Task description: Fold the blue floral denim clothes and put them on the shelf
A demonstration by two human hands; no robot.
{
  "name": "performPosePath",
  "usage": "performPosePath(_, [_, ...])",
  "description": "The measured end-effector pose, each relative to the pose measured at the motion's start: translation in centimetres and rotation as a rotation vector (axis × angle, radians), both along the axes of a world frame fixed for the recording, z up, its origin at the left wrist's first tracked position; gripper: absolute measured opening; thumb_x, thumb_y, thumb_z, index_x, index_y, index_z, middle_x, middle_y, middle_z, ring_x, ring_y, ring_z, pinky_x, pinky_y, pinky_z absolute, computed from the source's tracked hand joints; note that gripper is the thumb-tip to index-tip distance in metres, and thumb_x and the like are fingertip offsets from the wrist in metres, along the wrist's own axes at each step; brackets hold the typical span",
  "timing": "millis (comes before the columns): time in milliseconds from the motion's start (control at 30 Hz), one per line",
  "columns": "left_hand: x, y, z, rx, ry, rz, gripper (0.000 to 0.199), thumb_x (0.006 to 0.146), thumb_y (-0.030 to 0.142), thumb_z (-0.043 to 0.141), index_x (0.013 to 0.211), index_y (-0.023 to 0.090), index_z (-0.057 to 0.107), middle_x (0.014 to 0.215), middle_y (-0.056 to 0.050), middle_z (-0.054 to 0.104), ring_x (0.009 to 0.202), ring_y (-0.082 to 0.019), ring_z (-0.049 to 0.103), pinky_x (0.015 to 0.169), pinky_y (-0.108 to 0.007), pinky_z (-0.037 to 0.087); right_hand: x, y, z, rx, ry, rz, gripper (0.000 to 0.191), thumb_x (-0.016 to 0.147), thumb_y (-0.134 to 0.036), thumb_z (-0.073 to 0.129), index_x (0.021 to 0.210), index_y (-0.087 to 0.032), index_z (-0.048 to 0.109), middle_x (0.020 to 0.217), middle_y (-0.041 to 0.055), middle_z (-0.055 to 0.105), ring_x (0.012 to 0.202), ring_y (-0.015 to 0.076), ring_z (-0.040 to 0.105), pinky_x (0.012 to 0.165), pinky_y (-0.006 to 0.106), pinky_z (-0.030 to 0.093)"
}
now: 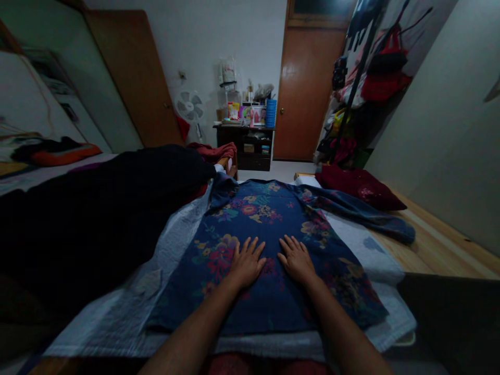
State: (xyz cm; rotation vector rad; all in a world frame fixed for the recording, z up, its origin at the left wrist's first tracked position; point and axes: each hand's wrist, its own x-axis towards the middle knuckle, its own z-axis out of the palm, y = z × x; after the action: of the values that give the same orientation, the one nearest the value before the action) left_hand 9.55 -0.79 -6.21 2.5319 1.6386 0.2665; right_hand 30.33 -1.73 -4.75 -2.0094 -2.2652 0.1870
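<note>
A dark blue long-sleeved top [269,307] with a floral print lies spread flat, its hem towards me and its neckline at the far end. My left hand [247,263] rests palm down on the middle of the cloth, fingers spread. To its right, my right hand [297,260] also lies flat on the fabric with the fingers a little apart. Neither hand holds anything. One sleeve [367,213] stretches out to the right; the other, at the far left, looks folded short. Beneath the top is a pale sheet [97,323].
A large black cloth [89,213] is heaped on the left. A folded dark red garment [359,187] lies on the wooden board [425,239] at right. Beyond stand a dark cabinet [244,164], a white fan [190,105] and a wooden door [308,94]. Bags [385,86] hang at right.
</note>
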Motion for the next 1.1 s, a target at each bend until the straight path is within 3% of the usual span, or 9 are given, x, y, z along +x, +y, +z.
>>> performPosePath(133, [-1.0,-1.4,0.8,-0.012,-0.002,-0.003,0.056,0.096,0.05,0.033,0.149,0.03,0.033,0.158,-0.002,0.029,0.146,-0.026,0.02,0.118,-0.052,0.015,0.4,-0.1,-0.3,0.02,-0.039,-0.23,0.065,0.094,-0.055,0.034,0.148,-0.019,0.037,0.157,0.0131,0.027,0.145,0.0311,0.02,0.115,0.046,0.013])
performPosePath(233, [-1.6,-2.4,1.3,-0.02,-0.004,0.03,0.056,0.096,0.049,0.035,0.148,0.03,0.035,0.157,-0.002,0.03,0.146,-0.027,0.019,0.117,-0.051,0.017,0.5,-0.1,-0.4,0.007,-0.067,-0.284,0.067,0.094,-0.057,0.034,0.149,-0.018,0.036,0.157,0.0159,0.026,0.145,0.0348,0.019,0.113,0.047,0.014])
performPosePath(467, [-2.5,-3.0,1.4,-0.025,0.013,0.136,0.06,0.093,0.057,0.037,0.147,0.032,0.037,0.158,-0.002,0.028,0.147,-0.032,0.016,0.117,-0.053,0.015,0.8,-1.4,-0.2,-0.037,-0.097,-0.171,0.065,0.095,-0.055,0.031,0.151,-0.023,0.03,0.16,0.0114,0.02,0.146,0.0338,0.014,0.114,0.052,0.009])
performPosePath(633, [-4.6,-2.8,1.5,-0.086,0.072,0.288,0.067,0.091,0.062,0.036,0.149,0.027,0.035,0.159,-0.007,0.025,0.147,-0.032,0.017,0.116,-0.054,0.016,0.9,-3.0,-0.2,-0.065,-0.078,-0.107,0.062,0.096,-0.052,0.031,0.152,-0.025,0.028,0.161,0.0084,0.018,0.147,0.0314,0.011,0.114,0.053,0.008])
performPosePath(800, [-6.6,-3.1,1.3,-0.052,0.095,0.299,0.064,0.094,0.055,0.037,0.148,0.021,0.035,0.159,-0.011,0.025,0.147,-0.027,0.017,0.116,-0.044,0.02,0.9,-4.1,-0.1,-0.013,-0.06,-0.094,0.059,0.096,-0.049,0.036,0.149,-0.024,0.034,0.159,0.0089,0.024,0.145,0.0305,0.017,0.114,0.052,0.011])
performPosePath(933, [-6.3,-3.7,1.2,0.026,0.05,0.331,0.054,0.095,0.045,0.041,0.142,0.02,0.045,0.155,-0.012,0.034,0.145,-0.027,0.023,0.116,-0.044,0.023,0.8,-4.6,0.1,0.015,0.012,-0.002,0.048,0.096,-0.037,0.039,0.143,-0.027,0.046,0.155,0.0065,0.034,0.144,0.0269,0.023,0.115,0.047,0.016])
performPosePath(1000, [-5.5,-4.1,1.3,0.025,-0.01,0.289,0.045,0.094,0.033,0.042,0.138,0.026,0.051,0.151,-0.006,0.041,0.143,-0.026,0.028,0.115,-0.047,0.024,0.5,-4.8,0.0,0.01,0.079,0.1,0.044,0.096,-0.026,0.036,0.138,-0.029,0.052,0.151,0.0035,0.041,0.143,0.0236,0.027,0.115,0.043,0.02])
performPosePath(1100, [-4.1,-4.9,1.8,-0.061,-0.138,0.108,0.048,0.088,0.013,0.042,0.128,0.033,0.059,0.145,0.003,0.049,0.14,-0.02,0.034,0.116,-0.045,0.024,-0.2,-5.0,-0.2,0.007,0.167,0.218,0.049,0.093,-0.014,0.033,0.133,-0.03,0.057,0.148,0.0011,0.046,0.142,0.0198,0.03,0.114,0.04,0.024])
